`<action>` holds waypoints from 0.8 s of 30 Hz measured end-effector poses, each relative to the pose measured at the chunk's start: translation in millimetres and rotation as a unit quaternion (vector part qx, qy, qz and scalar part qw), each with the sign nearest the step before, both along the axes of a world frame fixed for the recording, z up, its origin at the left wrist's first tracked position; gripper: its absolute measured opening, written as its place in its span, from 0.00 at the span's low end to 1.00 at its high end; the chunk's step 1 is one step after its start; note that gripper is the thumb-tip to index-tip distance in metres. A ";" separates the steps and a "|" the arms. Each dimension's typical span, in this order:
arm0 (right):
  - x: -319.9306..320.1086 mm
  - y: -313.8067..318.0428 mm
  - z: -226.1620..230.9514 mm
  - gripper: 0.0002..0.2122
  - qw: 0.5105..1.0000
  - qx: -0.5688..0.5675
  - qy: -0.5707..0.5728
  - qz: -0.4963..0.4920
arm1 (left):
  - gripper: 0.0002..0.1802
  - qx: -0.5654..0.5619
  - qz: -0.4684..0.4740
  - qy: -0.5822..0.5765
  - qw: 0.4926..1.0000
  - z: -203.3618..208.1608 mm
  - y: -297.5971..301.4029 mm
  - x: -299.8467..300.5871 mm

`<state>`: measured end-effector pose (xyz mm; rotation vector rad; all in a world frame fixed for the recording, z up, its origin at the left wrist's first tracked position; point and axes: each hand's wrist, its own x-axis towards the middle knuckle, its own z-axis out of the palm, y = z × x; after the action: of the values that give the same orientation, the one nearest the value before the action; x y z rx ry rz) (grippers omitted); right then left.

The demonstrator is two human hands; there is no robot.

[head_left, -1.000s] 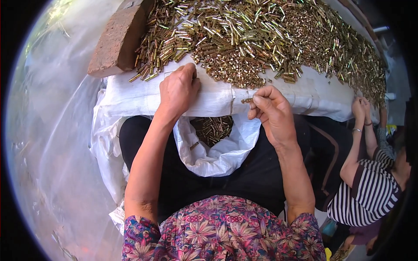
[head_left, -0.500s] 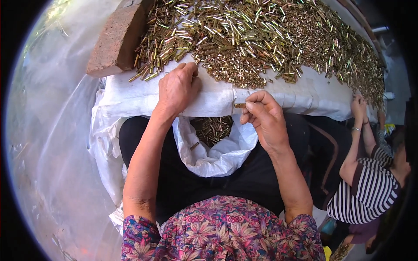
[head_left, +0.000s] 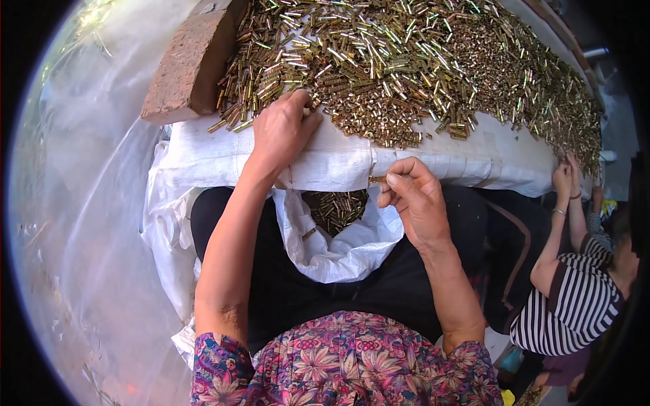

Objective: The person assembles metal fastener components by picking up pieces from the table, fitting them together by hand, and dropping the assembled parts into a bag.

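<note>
My right hand (head_left: 416, 199) pinches a small threaded, brass-coloured metal piece (head_left: 376, 179) between thumb and fingers, over the table's front edge. My left hand (head_left: 281, 128) rests at the near edge of the pile, fingers curled inward among the pieces; whatever lies in its fingertips is hidden. The wide pile (head_left: 379, 61) mixes gold-coloured threaded rods and short nut-like rings (head_left: 376, 122). Between my legs and below my hands hangs an open white woven bag (head_left: 352, 265) with similar metal pieces (head_left: 336, 210) inside.
A brick (head_left: 186, 68) stands at the pile's left side. White woven sheeting (head_left: 217, 152) covers the table and drapes over its front. To the right, another person in a striped top (head_left: 569, 298) has both hands at the pile's far right edge. Clear plastic sheeting (head_left: 88, 223) spreads at left.
My left hand's fingertips have shifted a little into the pile's near edge. The right hand still pinches the metal piece, in nearly the same spot. The whole view has shifted slightly.
</note>
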<state>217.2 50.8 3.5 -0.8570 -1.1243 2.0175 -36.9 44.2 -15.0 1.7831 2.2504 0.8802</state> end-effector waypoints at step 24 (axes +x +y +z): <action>-6.7 -18.8 12.8 0.03 1.000 0.017 -0.021 -0.004 | 0.06 -0.040 -0.112 -0.610 0.784 26.7 -85.4 59.3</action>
<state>210.5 32.0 16.3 -0.8877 -1.1738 1.9763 22.4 -41.2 11.7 0.8619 1.1497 1.2984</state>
